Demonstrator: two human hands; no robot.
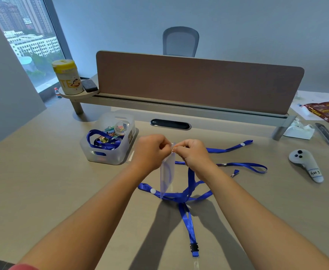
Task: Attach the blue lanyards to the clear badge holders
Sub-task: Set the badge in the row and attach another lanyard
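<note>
A clear badge holder [166, 174] hangs upright above the desk, pinched at its top edge by my left hand [150, 151]. My right hand [193, 152] is closed on the end of a blue lanyard [191, 176] right at the holder's top; the clip itself is hidden by my fingers. That lanyard's strap drops from my right hand to the desk, where it tangles with other blue lanyards [187, 217]. Two more lanyards [235, 147] lie to the right.
A translucent bin [112, 158] with another blue lanyard and coloured clips stands at the left. A grey controller [306, 164] lies at the right, beyond it snack packets and tissue. A brown divider [196, 80] runs along the desk's back.
</note>
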